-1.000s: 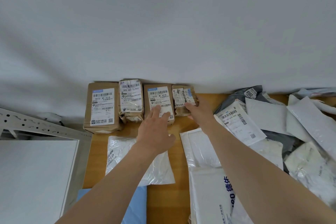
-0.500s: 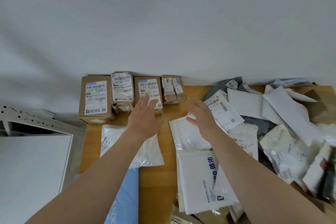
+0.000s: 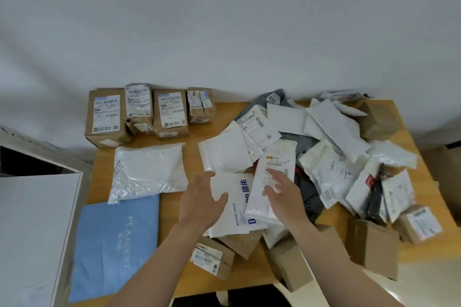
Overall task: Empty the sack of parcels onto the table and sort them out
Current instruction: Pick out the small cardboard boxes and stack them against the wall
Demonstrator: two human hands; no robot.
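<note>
Four brown boxes (image 3: 171,113) stand shoulder to shoulder well beyond both hands, labels up and backs to the wall. That looks like the finished box group, parked far out so the space near the hands is free for working.

The left hand (image 3: 199,203) hovers with fingers spread and relaxed, gripping nothing, at the left edge of the white mailer with blue print (image 3: 239,207). Whether the palm touches it, I cannot tell. The right hand (image 3: 283,192) is just beside it, fingers loosely curved over the long white packet (image 3: 272,167), and nothing is pinched there either.

Out to the left of the left hand lie the white poly bag (image 3: 149,169) and, nearer the body, the blue mailer (image 3: 117,242). Both sit flat on the table (image 3: 172,212), so the soft items seem to be getting their own patch.

To the right of the right hand sprawls the unsorted heap (image 3: 331,157), envelopes overlapping as dumped parcels would fall. Under the wrists, small cartons (image 3: 212,257) poke out from beneath the mailers. The sack itself I can't pick out.

My read is that emptying is done and sorting is partway. Both hands look poised to take the next flat piece off the top.
</note>
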